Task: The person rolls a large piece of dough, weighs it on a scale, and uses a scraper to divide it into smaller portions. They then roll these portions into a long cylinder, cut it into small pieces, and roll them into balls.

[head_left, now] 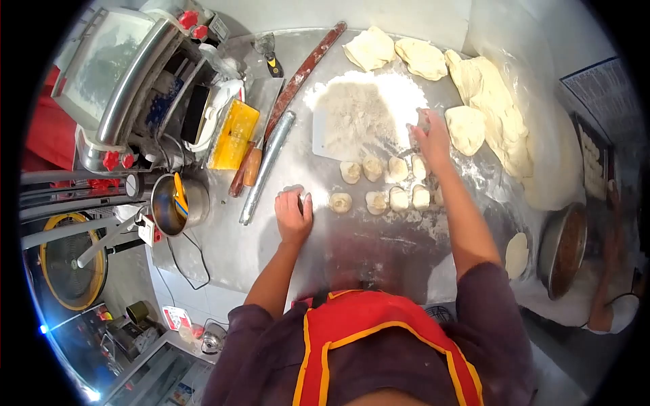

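On the metal table, my left hand (294,215) rests with its fingers curled; whether anything is under them is hidden. My right hand (432,139) reaches to the right edge of the white flour (406,88), its fingers apart and nothing visible in them. Below the flour, several small dough pieces (398,199) lie in two rows, some partly hidden by my right forearm. A rounded dough lump (465,130) sits just right of my right hand. Farther back are two flattened lumps (369,49), and a long mass of dough (491,101) stretches down the right side.
Left of centre lie a metal rod (268,168), a long brown stick (305,71) and a yellow scraper (233,135). A metal pot (177,206) and a machine (128,81) stand at the left. Right: a large bowl (563,252) and another person's arm (604,271).
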### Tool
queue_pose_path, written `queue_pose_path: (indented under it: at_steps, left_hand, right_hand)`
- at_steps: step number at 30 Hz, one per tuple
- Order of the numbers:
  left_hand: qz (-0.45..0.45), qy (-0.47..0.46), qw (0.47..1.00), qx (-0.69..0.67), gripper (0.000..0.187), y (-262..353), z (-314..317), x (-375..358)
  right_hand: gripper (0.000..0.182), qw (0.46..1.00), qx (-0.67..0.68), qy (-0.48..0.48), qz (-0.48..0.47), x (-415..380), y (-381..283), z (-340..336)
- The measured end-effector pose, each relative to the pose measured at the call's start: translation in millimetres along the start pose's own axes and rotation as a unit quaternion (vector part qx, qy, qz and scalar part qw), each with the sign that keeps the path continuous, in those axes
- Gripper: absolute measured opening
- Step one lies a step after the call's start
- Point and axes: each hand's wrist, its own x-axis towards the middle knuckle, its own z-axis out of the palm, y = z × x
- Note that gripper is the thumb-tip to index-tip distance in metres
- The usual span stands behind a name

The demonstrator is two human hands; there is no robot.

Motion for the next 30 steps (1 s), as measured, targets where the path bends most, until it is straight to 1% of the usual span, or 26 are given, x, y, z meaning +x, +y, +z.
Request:
queue_pose_path:
  at_steps: [3, 4, 7, 8, 11, 12, 13, 14, 15, 17, 20, 21, 22, 23, 24, 27, 28, 30]
  left_hand:
    - [0.003, -0.001, 1.0, 0.012, 0.024, -1, 2, 2]
    - [0.003, -0.001, 1.0, 0.013, 0.024, -1, 2, 1]
    - [0.0, -0.003, 1.0, 0.016, 0.025, 3, -1, 4]
    - [0.0, -0.003, 1.0, 0.019, 0.025, 2, -1, 4]
    - [-0.007, 0.0, 1.0, 0.024, 0.026, 1, -2, 2]
    - [-0.006, 0.004, 1.0, 0.024, 0.026, 0, -1, 2]
    - [-0.002, 0.007, 1.0, 0.022, 0.026, 1, 0, 1]
    - [-0.007, 0.003, 1.0, 0.022, 0.026, 1, 1, 1]
    - [-0.011, -0.002, 1.0, 0.021, 0.026, 1, 1, 0]
    - [-0.015, -0.009, 1.0, 0.021, 0.025, 2, 1, 0]
    - [-0.018, -0.016, 0.999, 0.025, 0.025, -1, -2, -2]
    - [-0.021, -0.018, 0.999, 0.026, 0.025, -2, -1, -3]
    - [-0.024, -0.021, 0.999, 0.026, 0.025, -1, -1, -4]
    - [-0.024, -0.018, 0.999, 0.022, 0.025, 0, -1, -4]
    - [-0.023, -0.017, 0.999, 0.018, 0.025, 1, -3, -3]
    - [-0.02, -0.016, 1.0, 0.01, 0.025, 1, -3, -3]
    - [-0.018, -0.016, 1.0, 0.01, 0.025, 1, -2, -3]
    - [-0.016, -0.009, 1.0, -0.003, 0.024, 2, -3, -2]
  right_hand:
    - [0.045, 0.993, -0.083, 0.016, -0.08, 33, 20, 30]
    - [0.041, 0.988, -0.112, 0.016, -0.103, 36, 24, 37]
    - [0.038, 0.997, -0.034, -0.01, -0.067, 41, 45, 46]
    - [0.033, 0.993, 0.024, -0.084, 0.076, 42, 36, 40]
    - [0.029, 0.957, 0.155, -0.202, 0.14, 18, -2, 15]
    - [0.028, 0.937, 0.2, -0.233, 0.165, 11, 7, 25]
    - [0.027, 0.947, 0.154, -0.261, 0.109, -2, -14, 20]
    - [0.024, 0.951, 0.154, -0.266, 0.012, -14, -27, 17]
    - [0.026, 0.954, 0.089, -0.268, 0.102, -26, -73, 5]
    - [0.028, 0.964, 0.021, -0.255, -0.079, -41, -73, 11]
    - [0.031, 0.966, -0.018, -0.232, -0.117, -47, -44, -5]
    - [0.031, 0.962, -0.109, -0.218, -0.125, -48, -36, -18]
    - [0.029, 0.974, -0.056, -0.2, -0.092, -50, -26, -36]
    - [0.028, 0.975, -0.073, -0.206, -0.038, -51, -18, -53]
    - [0.026, 0.976, -0.118, -0.178, -0.052, -53, -2, -63]
    - [0.026, 0.987, -0.1, -0.122, 0.004, -55, 43, -81]
    - [0.026, 0.988, -0.096, -0.118, 0.026, -59, 33, -84]
    - [0.026, 0.986, -0.118, -0.102, -0.059, -67, 5, -80]
